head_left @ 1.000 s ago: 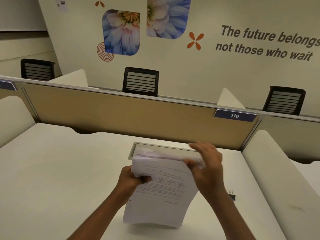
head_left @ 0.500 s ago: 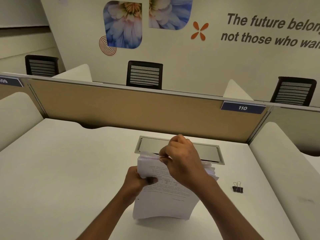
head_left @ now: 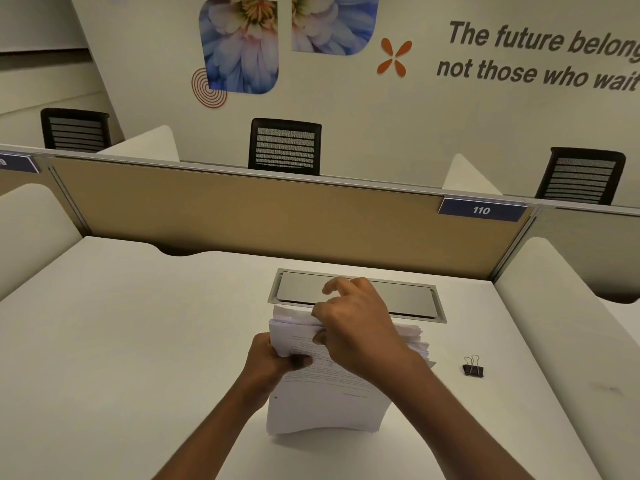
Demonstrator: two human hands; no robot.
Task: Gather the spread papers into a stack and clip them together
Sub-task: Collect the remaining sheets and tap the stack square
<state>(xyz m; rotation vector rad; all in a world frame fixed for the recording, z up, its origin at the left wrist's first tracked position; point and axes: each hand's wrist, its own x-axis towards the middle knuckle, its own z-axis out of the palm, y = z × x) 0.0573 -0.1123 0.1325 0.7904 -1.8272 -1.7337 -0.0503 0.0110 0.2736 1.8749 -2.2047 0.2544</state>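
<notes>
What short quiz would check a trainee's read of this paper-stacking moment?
1. True or false: the binder clip is already clamped on the paper stack.
2. Which hand grips the stack's left edge? A) left hand B) right hand C) neither
3. Fill in: the clip lies on the desk, on the stack's ____ side.
Key: 1 false, it lies loose, apart from the stack; 2 A, while the right hand pinches the top edge; 3 right.
</notes>
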